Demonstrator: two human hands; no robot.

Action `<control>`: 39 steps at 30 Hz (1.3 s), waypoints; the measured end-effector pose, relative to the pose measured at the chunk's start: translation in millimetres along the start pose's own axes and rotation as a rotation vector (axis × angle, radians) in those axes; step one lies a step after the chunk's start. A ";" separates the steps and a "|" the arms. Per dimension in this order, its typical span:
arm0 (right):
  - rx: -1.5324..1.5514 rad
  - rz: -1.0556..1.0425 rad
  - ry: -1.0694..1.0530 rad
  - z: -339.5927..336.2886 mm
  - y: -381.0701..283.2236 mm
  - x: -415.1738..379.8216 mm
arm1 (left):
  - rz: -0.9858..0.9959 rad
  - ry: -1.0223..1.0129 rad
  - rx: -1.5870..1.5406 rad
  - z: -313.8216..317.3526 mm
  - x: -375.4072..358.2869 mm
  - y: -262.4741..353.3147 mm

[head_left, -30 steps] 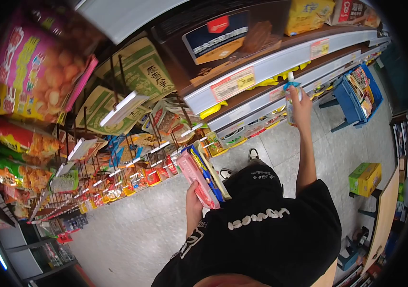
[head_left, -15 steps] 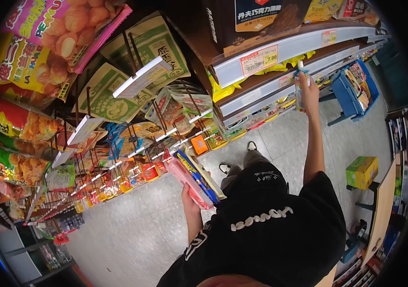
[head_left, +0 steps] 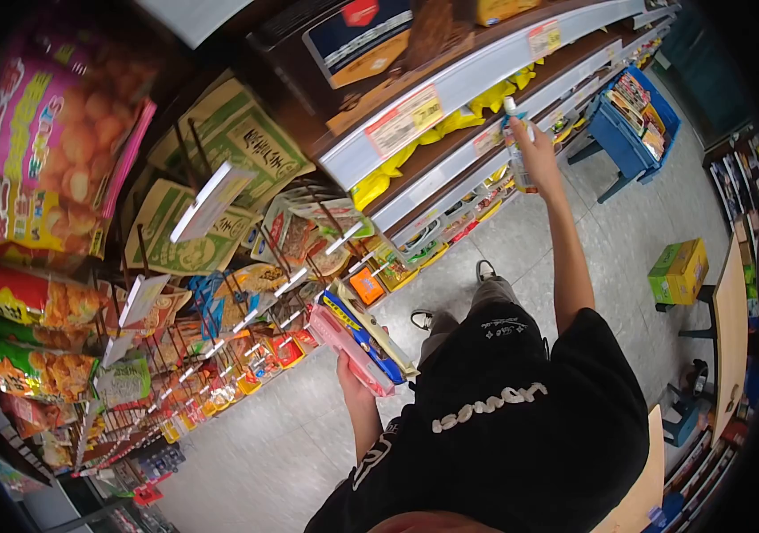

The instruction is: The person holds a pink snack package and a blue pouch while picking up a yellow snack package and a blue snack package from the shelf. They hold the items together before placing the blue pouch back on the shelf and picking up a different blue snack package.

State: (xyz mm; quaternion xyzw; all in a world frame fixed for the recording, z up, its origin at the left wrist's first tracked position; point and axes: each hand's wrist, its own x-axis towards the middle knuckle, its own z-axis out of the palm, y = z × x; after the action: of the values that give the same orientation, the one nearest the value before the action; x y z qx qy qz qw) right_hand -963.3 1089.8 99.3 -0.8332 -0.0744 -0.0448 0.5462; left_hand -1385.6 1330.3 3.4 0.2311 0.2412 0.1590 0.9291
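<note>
My left hand [head_left: 355, 384] is closed around several flat snack packs held together, with a pink pack [head_left: 350, 346] on the outer side, a blue and yellow pack [head_left: 363, 336] in the middle and a cream one [head_left: 379, 333] beyond. The packs stand tilted in front of the black shirt. My right hand [head_left: 535, 153], on an outstretched arm, grips a small clear bottle [head_left: 516, 147] with a white cap and a coloured label. It is held upright beside the shelf edge.
Hanging snack bags [head_left: 68, 169] fill the rack at the left. Shelves with price tags [head_left: 404, 120] run along the top. A blue bin of packets [head_left: 624, 142] stands at the upper right, a yellow-green carton [head_left: 678, 271] and a wooden table [head_left: 731, 338] at the right.
The view has turned and shifted, so the shelves appear further left. My right hand and the bottle sit further left in view. Both hands keep their hold.
</note>
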 end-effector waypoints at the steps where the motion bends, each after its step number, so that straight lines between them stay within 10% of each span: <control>1: 0.003 0.002 0.012 1.2 4.3 0.9 | -0.006 -0.009 0.008 3.7 2.7 -2.0; 11: 0.173 0.006 -0.139 -1.8 13.8 5.8 | 0.059 0.045 0.127 50.3 24.8 -43.3; 13: 0.218 -0.002 -0.165 -8.3 5.6 4.8 | -0.022 -0.314 -0.101 72.6 31.3 -58.8; 18: 0.210 -0.119 -0.258 -15.0 18.3 17.9 | -0.109 -0.423 -0.317 152.8 54.9 -113.7; 39: 0.045 -0.080 -0.236 -134.8 85.3 146.9 | -0.650 -0.464 0.330 363.9 161.4 -288.3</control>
State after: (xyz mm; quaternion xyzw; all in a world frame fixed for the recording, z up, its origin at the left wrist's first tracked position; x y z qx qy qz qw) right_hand -803.0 943.8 99.0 -0.8165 -0.1722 0.0333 0.5501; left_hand -1008.3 1024.7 79.6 0.3183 0.1082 -0.2388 0.9110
